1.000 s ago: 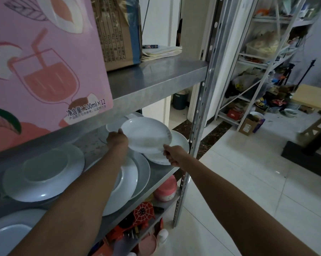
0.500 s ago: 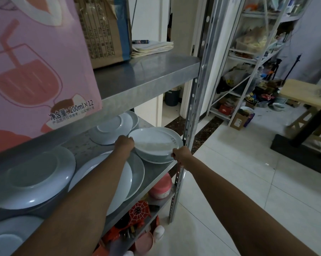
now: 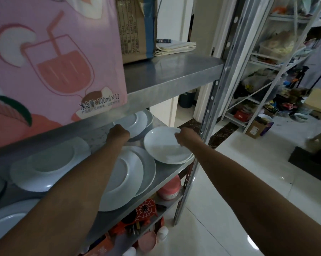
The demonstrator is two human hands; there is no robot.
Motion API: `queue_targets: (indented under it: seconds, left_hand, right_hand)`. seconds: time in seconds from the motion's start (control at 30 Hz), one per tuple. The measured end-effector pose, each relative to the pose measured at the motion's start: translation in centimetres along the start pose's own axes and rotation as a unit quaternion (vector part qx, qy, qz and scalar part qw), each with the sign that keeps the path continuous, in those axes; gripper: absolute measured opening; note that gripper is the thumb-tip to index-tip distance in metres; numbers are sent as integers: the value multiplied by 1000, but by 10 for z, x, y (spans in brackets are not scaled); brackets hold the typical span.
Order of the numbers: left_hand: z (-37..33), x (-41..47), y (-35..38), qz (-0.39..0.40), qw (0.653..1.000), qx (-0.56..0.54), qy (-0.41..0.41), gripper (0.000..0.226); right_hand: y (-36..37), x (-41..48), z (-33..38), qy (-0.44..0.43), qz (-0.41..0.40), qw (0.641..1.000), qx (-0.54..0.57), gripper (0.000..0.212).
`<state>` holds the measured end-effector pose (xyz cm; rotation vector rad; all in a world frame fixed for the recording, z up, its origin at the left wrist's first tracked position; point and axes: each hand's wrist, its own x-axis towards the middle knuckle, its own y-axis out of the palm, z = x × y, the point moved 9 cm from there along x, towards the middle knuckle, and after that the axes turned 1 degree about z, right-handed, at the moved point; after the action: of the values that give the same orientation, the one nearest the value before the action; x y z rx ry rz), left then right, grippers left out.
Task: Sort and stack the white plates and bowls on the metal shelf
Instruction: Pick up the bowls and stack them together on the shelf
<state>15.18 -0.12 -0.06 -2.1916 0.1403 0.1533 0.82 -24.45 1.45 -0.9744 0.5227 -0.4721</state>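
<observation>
A white shallow bowl (image 3: 165, 147) lies on top of another at the right end of the metal shelf (image 3: 171, 172). My right hand (image 3: 183, 135) pinches its far right rim. My left hand (image 3: 119, 133) reaches further back and grips the near rim of a white plate (image 3: 132, 121), which lies on another dish at the rear. Two large plates (image 3: 133, 174) are stacked under my left forearm. Another large plate (image 3: 45, 163) rests to the left, and one more (image 3: 4, 224) sits at the lower left edge.
The upper shelf (image 3: 165, 74) hangs low over the dishes, carrying a pink drink carton (image 3: 54, 61), a brown box (image 3: 137, 34) and papers (image 3: 174, 46). A steel post (image 3: 211, 108) stands right of the bowl. Red and pink items (image 3: 146, 211) fill the shelf below.
The bowl that both hands held raised and tilted now lies flat on the right stack. My left hand has left it and moved back to the rear plate.
</observation>
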Motion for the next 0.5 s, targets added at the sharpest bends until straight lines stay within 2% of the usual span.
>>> queue_targets:
  seconds: [0.13, 0.3, 0.4, 0.5]
  left_hand:
    - [26, 3, -16, -8, 1000, 8, -17, 39]
    - [42, 8, -19, -8, 999, 34, -7, 50]
    - [47, 14, -17, -15, 998, 58, -6, 50]
    - [37, 20, -7, -19, 992, 116, 44, 55]
  right_hand:
    - [-7, 13, 44, -77, -26, 994, -75, 32]
    - [9, 28, 81, -144, -38, 979, -136, 27]
    - [20, 35, 98, -212, -73, 956, -189, 25]
    - [34, 44, 111, -283, -96, 926, -228, 27]
